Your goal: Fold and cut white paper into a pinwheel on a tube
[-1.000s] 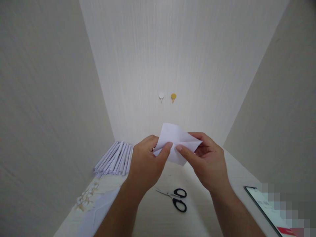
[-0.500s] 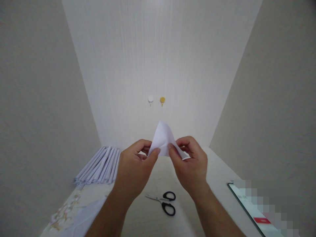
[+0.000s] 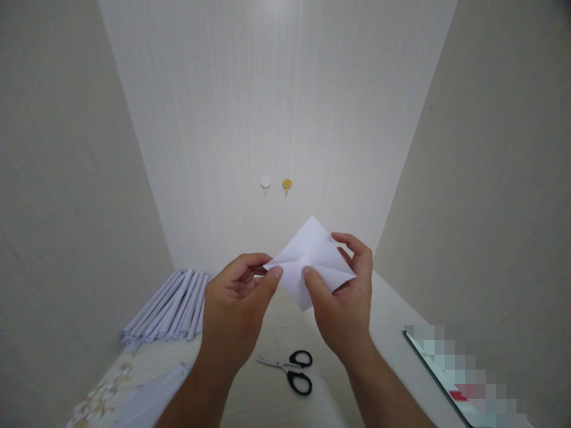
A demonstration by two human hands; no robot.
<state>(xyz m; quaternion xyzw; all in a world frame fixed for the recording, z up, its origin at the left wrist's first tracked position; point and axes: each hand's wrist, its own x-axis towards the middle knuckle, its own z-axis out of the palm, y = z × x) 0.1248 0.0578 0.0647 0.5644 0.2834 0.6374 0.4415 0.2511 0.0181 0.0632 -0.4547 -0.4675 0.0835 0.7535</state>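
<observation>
Paper (image 3: 314,252) plain white. Black-and-silver scissors (image 3: 290,374) below it. White hook (image 3: 265,182), mustard-yellow hook (image 3: 286,183) above it. Wall (image 3: 267,89) behind it pale grey, fine vertical streaks.

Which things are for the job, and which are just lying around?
In use now:
white paper, held by left hand and right hand

Probably just lying about:
scissors
rolled papers
loose white sheet
little white-and-tan pieces, too blurred to name
dark-edged device with a red patch

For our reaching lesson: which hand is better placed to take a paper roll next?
Probably the left hand: it is nearer the paper rolls, pinching one corner of the sheet; the right hand grips closer to its middle.
</observation>
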